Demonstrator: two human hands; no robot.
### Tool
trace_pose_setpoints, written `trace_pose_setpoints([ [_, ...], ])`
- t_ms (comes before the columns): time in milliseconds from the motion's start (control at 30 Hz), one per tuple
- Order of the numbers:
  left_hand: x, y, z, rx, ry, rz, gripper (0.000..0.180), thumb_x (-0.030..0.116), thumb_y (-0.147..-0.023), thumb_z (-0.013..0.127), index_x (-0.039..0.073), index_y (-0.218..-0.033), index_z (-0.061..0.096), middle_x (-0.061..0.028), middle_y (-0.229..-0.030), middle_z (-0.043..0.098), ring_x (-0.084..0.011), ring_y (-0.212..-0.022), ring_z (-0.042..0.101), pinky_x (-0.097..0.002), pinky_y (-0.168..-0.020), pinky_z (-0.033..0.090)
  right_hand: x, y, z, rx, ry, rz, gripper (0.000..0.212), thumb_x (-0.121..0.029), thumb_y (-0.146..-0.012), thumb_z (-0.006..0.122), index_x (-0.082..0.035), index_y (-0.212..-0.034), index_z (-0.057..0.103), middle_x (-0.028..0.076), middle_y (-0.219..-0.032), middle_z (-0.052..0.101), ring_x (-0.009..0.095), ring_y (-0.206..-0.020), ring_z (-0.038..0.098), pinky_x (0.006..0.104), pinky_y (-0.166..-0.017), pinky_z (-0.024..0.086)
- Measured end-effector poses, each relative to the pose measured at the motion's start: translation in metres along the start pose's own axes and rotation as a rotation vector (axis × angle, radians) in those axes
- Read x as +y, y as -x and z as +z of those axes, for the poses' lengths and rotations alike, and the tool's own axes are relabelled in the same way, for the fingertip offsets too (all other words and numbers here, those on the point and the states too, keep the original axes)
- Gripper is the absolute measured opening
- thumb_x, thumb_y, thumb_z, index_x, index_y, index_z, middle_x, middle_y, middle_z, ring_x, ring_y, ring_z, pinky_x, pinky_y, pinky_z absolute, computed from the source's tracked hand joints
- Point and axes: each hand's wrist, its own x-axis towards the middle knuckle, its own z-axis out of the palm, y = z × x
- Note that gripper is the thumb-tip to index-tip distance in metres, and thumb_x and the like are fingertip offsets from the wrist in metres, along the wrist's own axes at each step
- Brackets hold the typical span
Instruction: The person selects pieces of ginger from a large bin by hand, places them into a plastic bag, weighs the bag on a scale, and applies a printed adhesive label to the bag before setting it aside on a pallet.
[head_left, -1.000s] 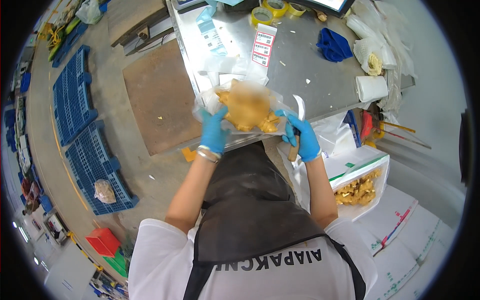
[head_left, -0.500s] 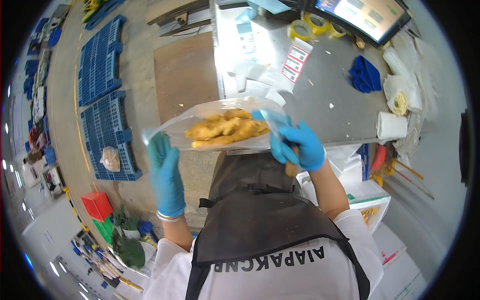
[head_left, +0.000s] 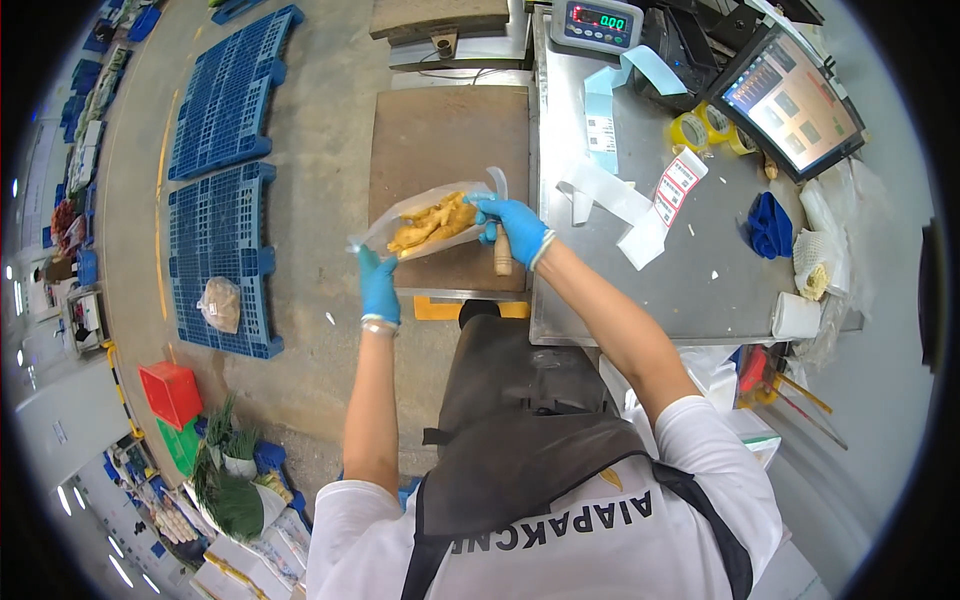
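A clear plastic bag [head_left: 408, 208] holding several pieces of yellow-brown ginger [head_left: 432, 224] is stretched between my gloved hands, above a brown metal platform [head_left: 450, 130]. My left hand [head_left: 379, 288] pinches the bag's left end. My right hand [head_left: 515, 226] is closed at the bag's right end. A wooden handle [head_left: 502, 254] points down from that same hand; the rest of its tool is mostly hidden by the fingers, so its kind is unclear.
The steel table [head_left: 620, 290] at right bears a label strip [head_left: 675, 185], yellow tape rolls [head_left: 688, 130], a blue crumpled cloth [head_left: 769, 226], a monitor [head_left: 790, 100] and a scale display [head_left: 597, 24]. Blue pallets [head_left: 215, 225] lie at left, one with a bagged item [head_left: 220, 305]. A red crate [head_left: 170, 393] stands nearby.
My hands have moved forward with the bag, out over the brown platform, and the arms are stretched further. The view has shifted, bringing in the scale display. Both hands keep their hold.
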Motion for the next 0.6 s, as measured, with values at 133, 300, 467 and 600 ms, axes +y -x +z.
trace_pose_setpoints([
  [133, -0.049, -0.039, -0.012, -0.02, 0.06, -0.281, 0.087, 0.009, -0.085, 0.057, 0.02, -0.155, 0.008, -0.0065, -0.157, 0.026, -0.0211, -0.129, 0.044, -0.0401, -0.097, 0.04, 0.068, -0.059, -0.031, 0.126, 0.157, 0.103, 0.032, -0.021, -0.095, 0.051, -0.004, -0.117, 0.066, 0.005, -0.091, 0.064, 0.015, -0.065, 0.055, 0.0291, -0.062, 0.05],
  [300, -0.05, -0.047, -0.032, -0.214, 0.28, -0.403, 0.086, 0.007, -0.088, 0.055, 0.027, -0.154, 0.004, -0.0082, -0.156, 0.027, -0.0283, -0.12, 0.054, -0.0457, -0.098, 0.043, 0.078, -0.041, -0.038, 0.223, 0.233, 0.102, 0.032, -0.024, -0.092, 0.055, -0.005, -0.116, 0.064, 0.008, -0.101, 0.066, 0.018, -0.084, 0.059, 0.0311, -0.065, 0.052],
  [467, -0.056, -0.039, -0.057, -0.256, 0.33, -0.51, 0.082, 0.012, -0.09, 0.058, 0.027, -0.154, 0.009, -0.009, -0.149, 0.039, -0.026, -0.118, 0.056, -0.0425, -0.095, 0.046, 0.051, 0.039, 0.013, 0.416, 0.46, -0.009, 0.045, -0.028, -0.092, 0.059, -0.005, -0.131, 0.056, 0.007, -0.102, 0.065, 0.014, -0.071, 0.058, 0.03, -0.058, 0.05],
  [600, -0.042, -0.018, -0.053, -0.285, 0.292, -0.554, 0.071, 0.014, -0.092, 0.058, 0.022, -0.153, 0.021, -0.008, -0.137, 0.053, -0.023, -0.113, 0.06, -0.0354, -0.088, 0.05, 0.055, 0.114, -0.025, 0.436, 0.422, -0.053, 0.042, -0.03, -0.093, 0.058, -0.009, -0.129, 0.059, 0.004, -0.093, 0.066, 0.01, -0.063, 0.055, 0.027, -0.052, 0.047],
])
